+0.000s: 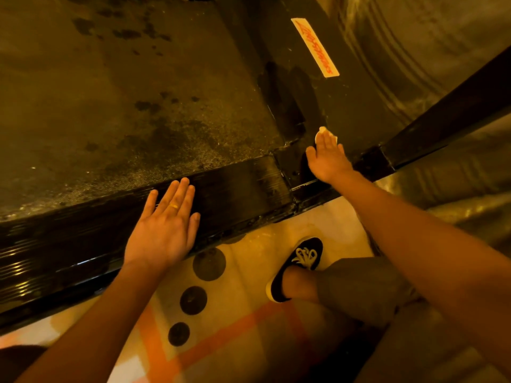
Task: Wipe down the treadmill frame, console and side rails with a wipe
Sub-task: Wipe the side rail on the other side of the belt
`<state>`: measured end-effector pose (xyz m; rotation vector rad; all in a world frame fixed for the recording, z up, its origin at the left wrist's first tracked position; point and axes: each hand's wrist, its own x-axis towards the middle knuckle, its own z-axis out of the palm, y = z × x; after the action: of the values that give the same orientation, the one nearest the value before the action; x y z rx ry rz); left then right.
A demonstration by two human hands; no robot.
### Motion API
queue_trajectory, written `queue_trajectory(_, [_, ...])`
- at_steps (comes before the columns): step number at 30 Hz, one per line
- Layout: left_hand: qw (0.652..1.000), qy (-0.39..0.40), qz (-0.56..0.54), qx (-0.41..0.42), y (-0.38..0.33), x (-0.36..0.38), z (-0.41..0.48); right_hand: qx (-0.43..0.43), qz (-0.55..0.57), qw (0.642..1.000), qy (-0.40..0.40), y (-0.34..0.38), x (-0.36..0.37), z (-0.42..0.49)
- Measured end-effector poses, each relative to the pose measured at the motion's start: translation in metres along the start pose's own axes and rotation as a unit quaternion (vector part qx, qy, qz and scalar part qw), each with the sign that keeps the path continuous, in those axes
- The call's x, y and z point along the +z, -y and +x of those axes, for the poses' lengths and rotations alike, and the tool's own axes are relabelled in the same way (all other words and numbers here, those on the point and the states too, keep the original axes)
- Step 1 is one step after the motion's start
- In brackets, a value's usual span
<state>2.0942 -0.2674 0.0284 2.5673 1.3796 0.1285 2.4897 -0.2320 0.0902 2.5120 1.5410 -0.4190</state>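
The treadmill's black ribbed side rail (237, 189) runs from lower left to centre, with the dusty, stained belt (124, 87) above it. My left hand (166, 230) rests flat on the rail, fingers straight, a ring on one finger. My right hand (329, 158) reaches further up and presses a small white wipe (323, 131) flat against the black front frame cover (354, 106). Only the wipe's edge shows past my fingertips. A white sticker with red writing (315, 48) lies on that cover.
A black upright bar (448, 114) slants from the frame's corner to the upper right. Below the rail is a pale floor with orange lines and dark round spots (208, 264). My dark shoe with white laces (298, 266) stands on the floor beside the treadmill.
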Motion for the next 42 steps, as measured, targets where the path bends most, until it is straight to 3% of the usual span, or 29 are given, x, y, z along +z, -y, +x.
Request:
queue_trajectory(6, [1.0, 0.004, -0.008, -0.005, -0.002, -0.005, 0.0, 0.014, 0.03, 0.999, -0.001, 0.0, -0.005, -0.002])
queue_trajectory(12, [1.0, 0.005, -0.005, -0.01, -0.003, -0.005, -0.001, -0.097, 0.064, 0.993, 0.021, 0.015, 0.014, -0.045])
queue_trajectory(17, [1.0, 0.008, -0.002, -0.008, -0.003, -0.005, -0.001, -0.162, 0.025, 0.984, 0.072, 0.016, -0.009, 0.002])
queue_trajectory(23, [1.0, 0.013, 0.0, -0.009, -0.002, -0.005, -0.001, -0.204, -0.045, 0.97, 0.12, 0.036, -0.019, 0.015])
queue_trajectory(30, [1.0, 0.013, 0.002, -0.006, -0.002, -0.005, -0.001, -0.234, 0.035, 0.962, 0.138, 0.021, -0.01, -0.017])
queue_trajectory(35, [1.0, 0.013, -0.011, -0.008, -0.002, -0.006, -0.001, -0.217, 0.051, 0.974, 0.048, 0.0, 0.034, -0.074])
queue_trajectory(42, [1.0, 0.015, -0.023, -0.002, -0.004, -0.013, -0.003, -0.043, 0.088, 0.991, -0.089, 0.012, 0.089, -0.12])
